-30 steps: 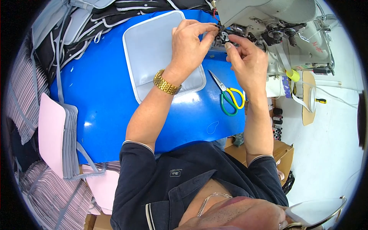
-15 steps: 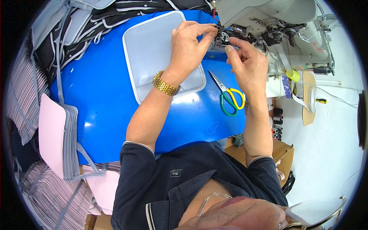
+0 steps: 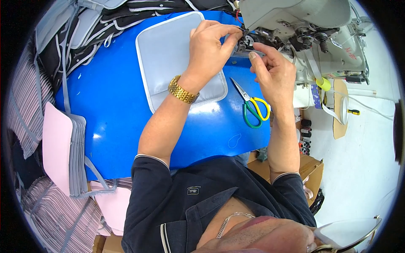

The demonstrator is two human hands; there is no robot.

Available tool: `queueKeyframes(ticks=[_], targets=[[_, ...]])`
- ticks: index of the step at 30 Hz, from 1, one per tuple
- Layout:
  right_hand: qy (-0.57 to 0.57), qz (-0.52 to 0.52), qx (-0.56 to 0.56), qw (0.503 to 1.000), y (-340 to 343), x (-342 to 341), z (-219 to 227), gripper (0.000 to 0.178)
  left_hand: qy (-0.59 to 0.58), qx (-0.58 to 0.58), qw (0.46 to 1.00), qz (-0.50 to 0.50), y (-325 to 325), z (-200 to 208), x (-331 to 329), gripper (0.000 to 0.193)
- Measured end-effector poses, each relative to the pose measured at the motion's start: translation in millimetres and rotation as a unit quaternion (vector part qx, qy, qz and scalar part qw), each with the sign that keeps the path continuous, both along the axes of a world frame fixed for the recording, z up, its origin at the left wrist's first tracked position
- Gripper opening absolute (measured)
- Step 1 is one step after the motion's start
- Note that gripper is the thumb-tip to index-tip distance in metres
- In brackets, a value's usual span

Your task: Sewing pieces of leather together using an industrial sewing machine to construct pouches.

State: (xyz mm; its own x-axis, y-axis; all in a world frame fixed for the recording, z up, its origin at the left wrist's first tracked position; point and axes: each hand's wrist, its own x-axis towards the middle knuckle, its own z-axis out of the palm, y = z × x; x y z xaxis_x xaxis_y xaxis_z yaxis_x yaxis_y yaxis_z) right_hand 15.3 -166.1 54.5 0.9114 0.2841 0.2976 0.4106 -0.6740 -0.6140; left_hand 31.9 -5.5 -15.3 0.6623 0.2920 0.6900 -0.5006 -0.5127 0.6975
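Observation:
At the needle area of the sewing machine point(image 3: 295, 14), my left hand point(image 3: 211, 48) has thumb and forefinger pinched together. Whatever lies between them is too small to make out. My right hand point(image 3: 273, 74) is on the other side of the presser foot point(image 3: 246, 41), with thumb and forefinger tips drawn close and the other fingers curled; anything they hold cannot be seen. Under my left wrist lies a grey rounded panel point(image 3: 164, 50) with a pale bound edge. Scissors point(image 3: 253, 110) with one green and one yellow handle lie partly open between my forearms.
A blue tabletop point(image 3: 114, 118) spreads beneath my arms. Stacked pink-and-grey panels point(image 3: 59, 147) stand at its left edge, and black pieces with pale edging point(image 3: 122, 17) are heaped at the back left. A loose thread point(image 3: 234, 140) lies near the front. Right of the machine hangs a white tape point(image 3: 333, 110).
Both hands stay at the needle area, with only very slight shifts of the fingers. The panel and scissors lie as before.

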Motion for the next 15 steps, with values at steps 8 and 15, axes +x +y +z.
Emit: queueKeyframes(ticks=[8,15], targets=[[-0.021,-0.013,0.014,1.0,6.7,5.4,3.3,0.023,0.028,-0.029,0.999,-0.007,-1.6,-2.6,3.4,0.01],[-0.044,-0.002,-0.017,0.999,7.0,16.7,0.9,0.027,0.031,-0.045,0.999,0.001,-4.7,-0.3,4.5,0.011]])
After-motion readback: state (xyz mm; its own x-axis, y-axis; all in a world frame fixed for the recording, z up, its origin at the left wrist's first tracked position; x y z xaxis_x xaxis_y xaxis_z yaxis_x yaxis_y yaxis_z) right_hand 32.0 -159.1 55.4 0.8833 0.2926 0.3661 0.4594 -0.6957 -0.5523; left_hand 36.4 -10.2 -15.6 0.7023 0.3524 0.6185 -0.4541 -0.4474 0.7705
